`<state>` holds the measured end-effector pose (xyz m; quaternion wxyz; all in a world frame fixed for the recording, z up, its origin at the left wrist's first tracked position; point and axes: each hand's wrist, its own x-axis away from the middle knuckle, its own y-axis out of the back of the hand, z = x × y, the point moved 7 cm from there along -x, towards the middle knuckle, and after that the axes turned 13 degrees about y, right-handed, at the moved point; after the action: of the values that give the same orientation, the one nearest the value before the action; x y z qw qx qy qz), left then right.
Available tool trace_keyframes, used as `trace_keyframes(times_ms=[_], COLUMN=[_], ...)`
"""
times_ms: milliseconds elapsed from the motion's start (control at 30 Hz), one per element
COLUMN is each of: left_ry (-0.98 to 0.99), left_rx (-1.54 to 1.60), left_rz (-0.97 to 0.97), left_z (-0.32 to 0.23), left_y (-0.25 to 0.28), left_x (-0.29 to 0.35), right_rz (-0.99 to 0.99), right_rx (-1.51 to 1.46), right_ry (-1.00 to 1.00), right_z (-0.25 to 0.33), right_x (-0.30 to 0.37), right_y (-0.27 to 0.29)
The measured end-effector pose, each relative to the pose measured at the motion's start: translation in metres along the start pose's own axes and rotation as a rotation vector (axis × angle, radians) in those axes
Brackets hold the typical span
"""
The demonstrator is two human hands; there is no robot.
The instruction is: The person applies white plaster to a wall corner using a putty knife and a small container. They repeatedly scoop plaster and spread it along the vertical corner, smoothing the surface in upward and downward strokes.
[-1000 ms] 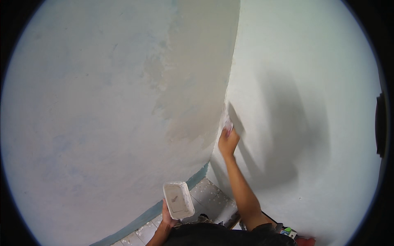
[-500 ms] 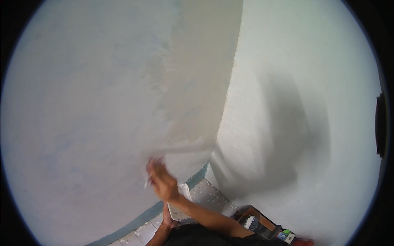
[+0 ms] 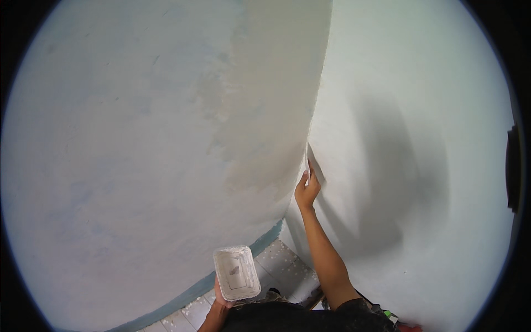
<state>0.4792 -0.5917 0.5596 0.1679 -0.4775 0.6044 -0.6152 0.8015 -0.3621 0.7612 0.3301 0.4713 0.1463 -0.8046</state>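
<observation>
My right hand [image 3: 308, 191] is closed around a thin, pale putty scraper [image 3: 307, 164], seen almost edge-on, its upper part against the corner where two walls meet. My left hand [image 3: 219, 293] grips a white rectangular plastic tub [image 3: 219, 271] from its lower left side. The tub is tilted toward me, and whitish paste smears its inner walls, with a grey patch at the bottom. Most of the left fingers are hidden behind the tub. The left wall [image 3: 265, 99] carries a damp-looking greyish-beige band beside the corner.
A smooth white wall [image 3: 470, 193] rises on the right, with shadows on it. Along the foot of the left wall runs a blue-green strip [image 3: 193, 293]. The tiled floor [image 3: 285, 271] is spotted with white. Part of a small green-and-white item [image 3: 390, 315] shows at lower right.
My right hand has swung from the left wall, in front of the tub, up and right to the corner with the scraper. The tub now shows fully; my arm hides the box on the floor.
</observation>
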Motion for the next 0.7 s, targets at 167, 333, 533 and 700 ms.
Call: trace_keyframes(times_ms=[167,333,533,700], left_ry=[0.006,0.057,0.134,0.03], left_rx=[-0.04,-0.272,-0.354,-0.099], left_rz=[-0.011,-0.101,-0.138,-0.045], left_z=[-0.007,-0.008,-0.002,-0.008], left_y=[0.002,0.021,0.02,-0.011], left_x=[-0.002,-0.009,-0.015,-0.007], right_rz=[0.009,0.2,0.415,0.05], right_rx=[-0.067,-0.224,-0.666,-0.035], right_ry=[-0.128,0.004,0.066,-0.093], right_z=[-0.001,0.144,0.187,0.038], right_x=[0.024,0.132,0.183,0.072], right_y=[-0.042,-0.082,-0.06,-0.007])
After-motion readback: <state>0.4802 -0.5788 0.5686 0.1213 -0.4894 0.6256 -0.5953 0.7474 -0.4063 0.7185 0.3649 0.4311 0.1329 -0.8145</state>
